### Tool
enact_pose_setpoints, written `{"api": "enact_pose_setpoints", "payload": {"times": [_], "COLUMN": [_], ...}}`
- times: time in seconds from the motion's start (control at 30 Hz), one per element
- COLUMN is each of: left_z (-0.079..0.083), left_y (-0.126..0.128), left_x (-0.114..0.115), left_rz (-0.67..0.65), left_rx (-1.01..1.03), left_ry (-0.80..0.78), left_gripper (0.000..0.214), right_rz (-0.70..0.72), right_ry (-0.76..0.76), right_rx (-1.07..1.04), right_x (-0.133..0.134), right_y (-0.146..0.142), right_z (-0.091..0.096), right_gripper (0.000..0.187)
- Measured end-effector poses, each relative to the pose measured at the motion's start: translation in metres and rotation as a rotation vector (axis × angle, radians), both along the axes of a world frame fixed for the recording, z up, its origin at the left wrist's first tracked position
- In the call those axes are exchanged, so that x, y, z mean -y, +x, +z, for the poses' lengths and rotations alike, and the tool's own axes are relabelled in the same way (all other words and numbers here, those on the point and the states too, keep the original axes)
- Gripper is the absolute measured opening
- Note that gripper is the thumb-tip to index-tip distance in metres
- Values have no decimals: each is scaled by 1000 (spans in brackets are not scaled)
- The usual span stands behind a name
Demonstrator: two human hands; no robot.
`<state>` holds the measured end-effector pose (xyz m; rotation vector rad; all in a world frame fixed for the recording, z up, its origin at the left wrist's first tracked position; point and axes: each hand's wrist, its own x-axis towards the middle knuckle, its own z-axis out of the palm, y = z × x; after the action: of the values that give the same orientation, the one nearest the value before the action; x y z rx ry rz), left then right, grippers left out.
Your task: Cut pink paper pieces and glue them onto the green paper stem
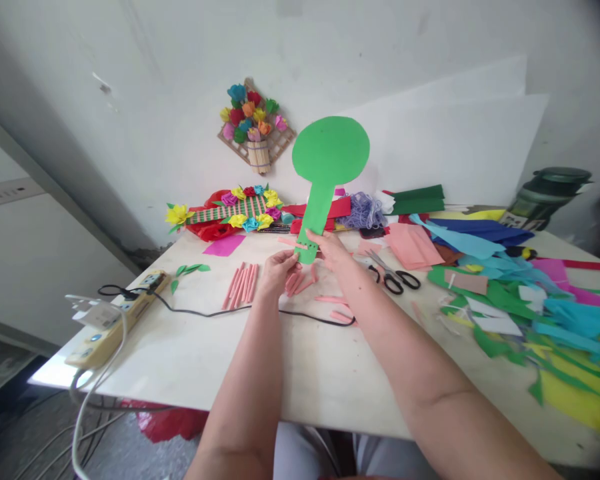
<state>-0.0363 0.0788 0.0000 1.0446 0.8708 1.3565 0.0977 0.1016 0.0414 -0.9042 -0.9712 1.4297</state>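
Note:
A green paddle-shaped cutout (331, 150) stands tilted above the table, round head up and handle down. My right hand (333, 248) pinches the handle's right edge near its lower end. At the lower left corner of the handle, my left hand (281, 265) has its fingertips closed on the edge. Several small dark holes show in the handle between my hands, and a thin pink strip (289, 243) lies across there. Below my left hand are rolled pink paper sticks (241, 285) in a row. More pink pieces (333, 299) lie beneath my right forearm.
Black-handled scissors (394, 277) lie right of my right hand. Coloured paper scraps (530, 320) cover the table's right side. A power strip (117, 320) sits at the left, its black cable (195, 312) crossing under my forearms. Behind stands a flower-decorated green paddle (230, 210).

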Motion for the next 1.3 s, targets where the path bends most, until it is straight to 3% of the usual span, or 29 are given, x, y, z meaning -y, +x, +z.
{"api": "enact_pose_setpoints", "payload": {"times": [0.43, 0.8, 1.07, 1.3], "left_z": [2, 5, 5, 4], "left_y": [-2, -10, -6, -10], "left_x": [2, 0, 3, -4], "left_rz": [-56, 23, -25, 126], "left_rx": [35, 77, -4, 100], "left_ry": [-38, -42, -28, 1], "left_gripper": [37, 44, 31, 42], "right_rz": [41, 69, 96, 78], "right_ry": [26, 52, 38, 19], "right_rx": [16, 44, 33, 59], "right_x": [-3, -5, -3, -6], "right_y": [5, 7, 6, 4], "right_z": [-5, -6, -5, -10], "right_gripper": [17, 26, 19, 20]}}
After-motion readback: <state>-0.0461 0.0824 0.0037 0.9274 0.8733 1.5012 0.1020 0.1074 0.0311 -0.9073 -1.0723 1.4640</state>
